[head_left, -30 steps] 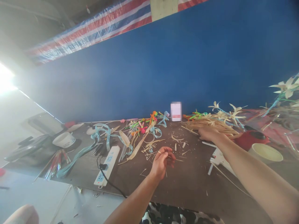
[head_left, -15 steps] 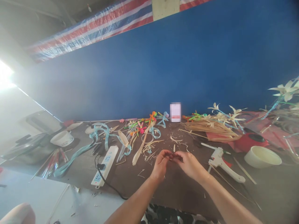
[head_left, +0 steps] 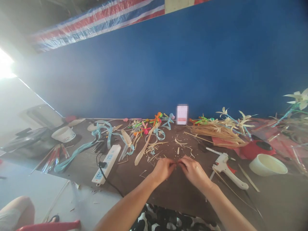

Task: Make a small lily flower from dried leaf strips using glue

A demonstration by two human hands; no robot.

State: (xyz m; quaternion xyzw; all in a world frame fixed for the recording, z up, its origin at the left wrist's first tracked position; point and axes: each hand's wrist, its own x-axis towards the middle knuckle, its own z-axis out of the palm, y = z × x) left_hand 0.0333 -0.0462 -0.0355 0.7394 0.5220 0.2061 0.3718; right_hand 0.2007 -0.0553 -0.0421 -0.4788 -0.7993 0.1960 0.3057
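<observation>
My left hand (head_left: 164, 169) and my right hand (head_left: 192, 168) meet fingertip to fingertip over the dark tabletop (head_left: 173, 192). Both are closed in a pinch, and whatever sits between the fingers is too small or hidden to name. Just beyond them lie thin pale scraps of dried leaf (head_left: 181, 143). A long flat strip of dried leaf (head_left: 144, 149) lies to the left of my left hand. On the right of my right hand rests a white hot glue gun (head_left: 226, 168).
A white power strip (head_left: 107, 165) with a black plug and cord lies left. Blue ribbon (head_left: 79, 154) trails behind it. White bowls stand left (head_left: 64, 134) and right (head_left: 268, 165). Pale leaf flowers (head_left: 244, 120) and a bundle of dried strips (head_left: 216, 134) lie back right.
My hands stay together, fingers pinched, with the wrists now slightly further apart. The view has shifted a little, and a red chair edge now shows at the lower left.
</observation>
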